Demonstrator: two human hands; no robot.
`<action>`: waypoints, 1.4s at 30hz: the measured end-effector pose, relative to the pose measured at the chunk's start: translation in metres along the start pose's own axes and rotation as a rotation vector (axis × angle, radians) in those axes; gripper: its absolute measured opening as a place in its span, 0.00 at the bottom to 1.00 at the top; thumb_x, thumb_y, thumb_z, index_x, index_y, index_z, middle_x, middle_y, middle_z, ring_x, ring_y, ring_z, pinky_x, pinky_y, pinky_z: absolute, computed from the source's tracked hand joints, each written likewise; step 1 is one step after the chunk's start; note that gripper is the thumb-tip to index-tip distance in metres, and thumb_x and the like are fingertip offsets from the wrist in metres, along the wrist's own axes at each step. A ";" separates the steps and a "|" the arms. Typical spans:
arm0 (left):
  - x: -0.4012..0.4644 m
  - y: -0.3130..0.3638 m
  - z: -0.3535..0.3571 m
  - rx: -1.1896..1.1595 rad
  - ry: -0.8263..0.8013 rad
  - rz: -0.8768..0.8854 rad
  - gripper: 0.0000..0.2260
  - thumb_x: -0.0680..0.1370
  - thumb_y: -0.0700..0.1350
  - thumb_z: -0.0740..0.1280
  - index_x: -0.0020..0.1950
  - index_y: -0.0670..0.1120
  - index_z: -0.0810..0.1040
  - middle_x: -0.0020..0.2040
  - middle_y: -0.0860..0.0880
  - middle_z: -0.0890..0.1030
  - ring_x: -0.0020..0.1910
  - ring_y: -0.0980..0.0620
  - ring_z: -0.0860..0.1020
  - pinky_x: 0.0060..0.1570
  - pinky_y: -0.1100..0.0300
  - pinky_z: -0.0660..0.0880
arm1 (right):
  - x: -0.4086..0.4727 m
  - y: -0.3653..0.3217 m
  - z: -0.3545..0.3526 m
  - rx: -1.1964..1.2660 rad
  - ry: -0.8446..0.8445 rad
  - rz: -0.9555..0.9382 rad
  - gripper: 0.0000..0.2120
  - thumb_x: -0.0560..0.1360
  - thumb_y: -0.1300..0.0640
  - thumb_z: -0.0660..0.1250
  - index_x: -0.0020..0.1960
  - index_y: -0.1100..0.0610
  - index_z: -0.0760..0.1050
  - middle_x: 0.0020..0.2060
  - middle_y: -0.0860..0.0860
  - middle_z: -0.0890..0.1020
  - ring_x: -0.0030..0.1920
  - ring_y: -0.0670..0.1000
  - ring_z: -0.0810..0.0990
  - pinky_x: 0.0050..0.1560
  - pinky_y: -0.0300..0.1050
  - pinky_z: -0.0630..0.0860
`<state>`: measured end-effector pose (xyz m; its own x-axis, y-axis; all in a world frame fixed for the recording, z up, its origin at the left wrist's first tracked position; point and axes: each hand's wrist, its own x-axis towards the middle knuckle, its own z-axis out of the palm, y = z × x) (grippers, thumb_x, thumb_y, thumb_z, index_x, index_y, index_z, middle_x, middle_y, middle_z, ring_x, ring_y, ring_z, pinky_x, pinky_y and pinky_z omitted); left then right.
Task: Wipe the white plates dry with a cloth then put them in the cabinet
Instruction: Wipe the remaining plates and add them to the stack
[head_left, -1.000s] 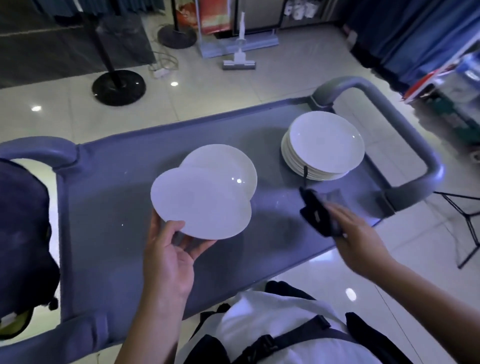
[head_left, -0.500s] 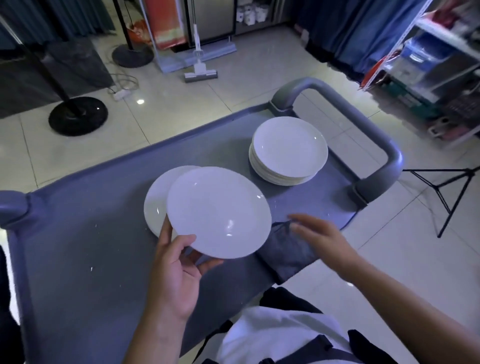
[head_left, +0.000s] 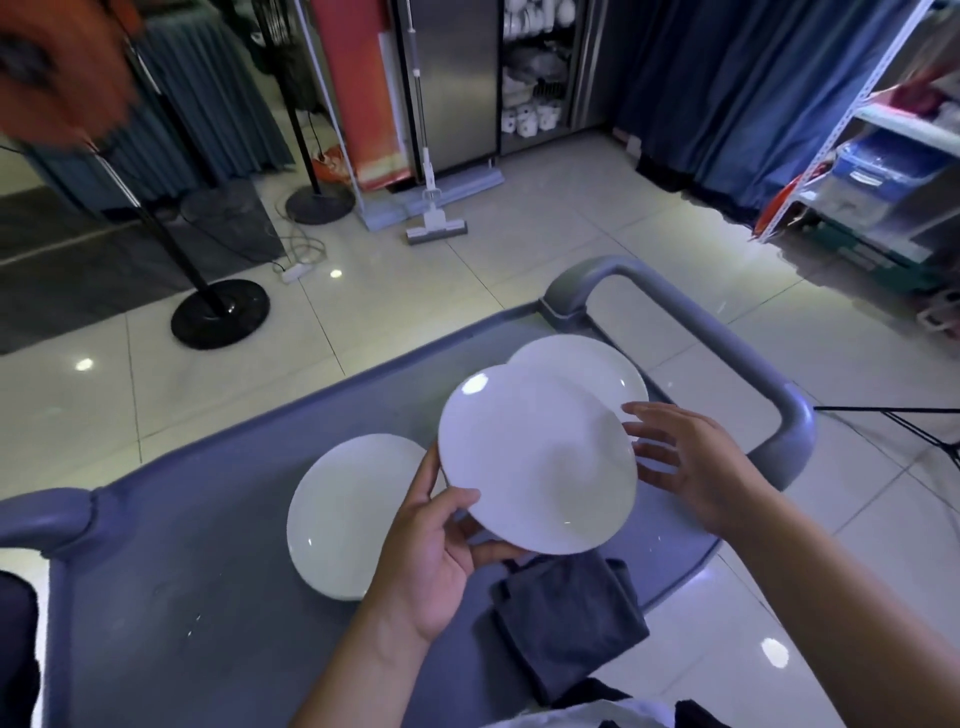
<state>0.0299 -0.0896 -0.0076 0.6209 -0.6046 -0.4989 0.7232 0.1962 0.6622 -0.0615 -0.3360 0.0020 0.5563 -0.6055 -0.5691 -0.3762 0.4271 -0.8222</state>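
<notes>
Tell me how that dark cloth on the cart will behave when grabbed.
The dark cloth lies crumpled in soft folds on the cart, so it will likely droop limply. It looks light. Its corner overhangs the cart edge, so a nudge might slide it off.

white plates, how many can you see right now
3 visible: held plate in the left hand; single plate on the cart; top plate behind, likely a stack hiding more.

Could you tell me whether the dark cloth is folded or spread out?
Folded: the dark cloth lies bunched in layers on the cart, untouched by either hand.
</notes>
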 end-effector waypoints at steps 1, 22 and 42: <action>0.007 0.002 0.005 0.008 -0.004 -0.003 0.26 0.79 0.31 0.60 0.70 0.56 0.77 0.66 0.43 0.81 0.61 0.34 0.79 0.44 0.38 0.82 | 0.006 -0.005 -0.003 0.014 -0.001 0.010 0.09 0.80 0.56 0.67 0.57 0.56 0.82 0.52 0.57 0.84 0.47 0.56 0.82 0.48 0.50 0.79; 0.151 -0.025 0.063 0.858 0.328 0.024 0.22 0.77 0.36 0.64 0.63 0.60 0.74 0.58 0.50 0.82 0.55 0.45 0.81 0.42 0.54 0.83 | 0.133 -0.035 -0.031 -0.072 0.019 -0.048 0.08 0.75 0.55 0.69 0.53 0.53 0.81 0.50 0.54 0.83 0.51 0.58 0.81 0.57 0.56 0.78; 0.108 -0.027 -0.011 1.107 0.425 0.095 0.19 0.84 0.52 0.62 0.76 0.52 0.71 0.72 0.51 0.74 0.73 0.51 0.71 0.72 0.54 0.67 | 0.065 0.021 0.008 -1.191 -0.104 -0.555 0.28 0.80 0.46 0.62 0.78 0.45 0.61 0.82 0.52 0.50 0.81 0.56 0.45 0.77 0.54 0.50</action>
<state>0.0805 -0.1516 -0.0852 0.8595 -0.2785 -0.4286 0.1438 -0.6729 0.7256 -0.0275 -0.3611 -0.0523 0.8810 -0.4304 -0.1964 -0.4692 -0.7412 -0.4801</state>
